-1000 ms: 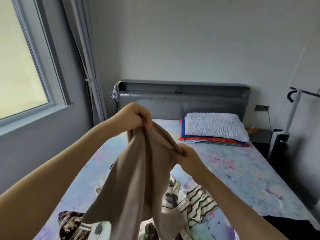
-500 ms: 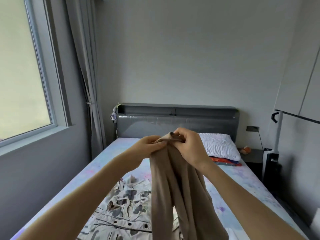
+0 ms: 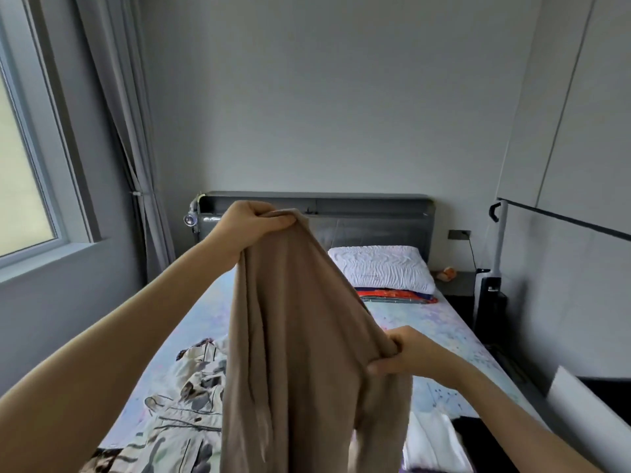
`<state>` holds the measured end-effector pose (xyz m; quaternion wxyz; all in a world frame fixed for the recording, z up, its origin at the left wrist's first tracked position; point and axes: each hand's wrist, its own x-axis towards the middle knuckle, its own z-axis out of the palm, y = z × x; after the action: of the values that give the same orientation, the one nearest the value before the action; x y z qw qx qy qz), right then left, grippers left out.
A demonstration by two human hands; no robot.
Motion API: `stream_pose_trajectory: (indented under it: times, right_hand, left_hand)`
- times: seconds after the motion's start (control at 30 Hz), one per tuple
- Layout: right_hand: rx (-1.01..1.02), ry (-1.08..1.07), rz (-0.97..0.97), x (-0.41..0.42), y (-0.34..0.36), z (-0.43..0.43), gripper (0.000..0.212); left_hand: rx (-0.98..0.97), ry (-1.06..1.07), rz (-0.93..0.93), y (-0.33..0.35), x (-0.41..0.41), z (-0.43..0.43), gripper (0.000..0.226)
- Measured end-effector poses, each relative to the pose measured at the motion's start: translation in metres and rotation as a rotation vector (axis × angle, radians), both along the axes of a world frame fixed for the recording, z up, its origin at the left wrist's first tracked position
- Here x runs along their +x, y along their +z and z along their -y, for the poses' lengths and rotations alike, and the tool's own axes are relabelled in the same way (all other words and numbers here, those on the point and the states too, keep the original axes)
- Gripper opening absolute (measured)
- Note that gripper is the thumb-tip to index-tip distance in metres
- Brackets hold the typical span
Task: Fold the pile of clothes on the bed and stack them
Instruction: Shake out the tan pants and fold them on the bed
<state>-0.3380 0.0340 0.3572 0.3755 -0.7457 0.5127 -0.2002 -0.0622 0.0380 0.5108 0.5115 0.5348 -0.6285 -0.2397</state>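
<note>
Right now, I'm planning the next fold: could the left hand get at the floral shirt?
Probably not yet: the left hand grips the beige garment up high, which hangs partly in front of the floral shirt.

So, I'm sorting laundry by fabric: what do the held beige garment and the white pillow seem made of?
The beige garment: soft matte knit, perhaps a cotton blend; it hangs in limp folds. The white pillow: matte textile cover, seemingly quilted or embossed; wavy raised lines show. Fibre unclear.

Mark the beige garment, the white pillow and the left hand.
beige garment (image 3: 300,336), head view, middle of the hanging cloth.
white pillow (image 3: 379,268), head view, its textured top.
left hand (image 3: 249,223), head view, back of the hand.
</note>
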Motion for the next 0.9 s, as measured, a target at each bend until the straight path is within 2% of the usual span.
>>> stream_pose_trajectory:
  times: [0.07,0.17,0.23,0.3,0.33,0.37,0.4,0.5,0.63,0.73,0.9]
  right_hand:
    - [0.063,0.024,-0.010,-0.009,-0.002,-0.007,0.018]
    - [0.072,-0.018,0.179,-0.018,0.002,-0.012,0.018]
    - [0.141,-0.083,0.384,-0.023,0.008,-0.014,0.036]
    - [0.253,-0.150,0.569,-0.024,0.013,-0.015,0.071]
    - [0.308,-0.174,0.660,-0.023,0.015,-0.015,0.081]
    - [0.348,-0.193,0.735,-0.021,0.017,-0.015,0.081]
    - [0.372,-0.202,0.803,-0.016,0.021,-0.015,0.073]
    - [0.420,-0.227,0.981,0.007,0.036,-0.025,0.029]
    - [0.373,-0.091,0.974,0.039,0.053,-0.036,0.019]
    - [0.315,0.046,0.879,0.055,0.064,-0.046,0.012]
    - [0.324,0.209,0.834,0.069,0.081,-0.053,0.028]
  left_hand:
    - [0.025,-0.005,-0.021,0.000,0.009,-0.004,0.013]
    - [0.049,-0.002,0.047,-0.002,0.026,-0.011,0.013]
    - [0.089,0.033,0.086,-0.008,0.040,-0.015,0.019]
    - [0.163,0.084,0.157,-0.015,0.054,-0.020,0.025]
    - [0.197,0.104,0.198,-0.019,0.059,-0.022,0.027]
    - [0.220,0.124,0.226,-0.026,0.063,-0.023,0.030]
    - [0.231,0.150,0.237,-0.033,0.067,-0.022,0.035]
    - [0.276,0.209,0.200,-0.060,0.065,-0.015,0.055]
    - [0.368,0.105,-0.021,-0.079,0.040,-0.020,0.042]
    - [0.299,-0.073,-0.072,-0.087,0.017,-0.031,0.030]
    - [0.171,-0.259,-0.152,-0.083,-0.018,-0.054,0.022]
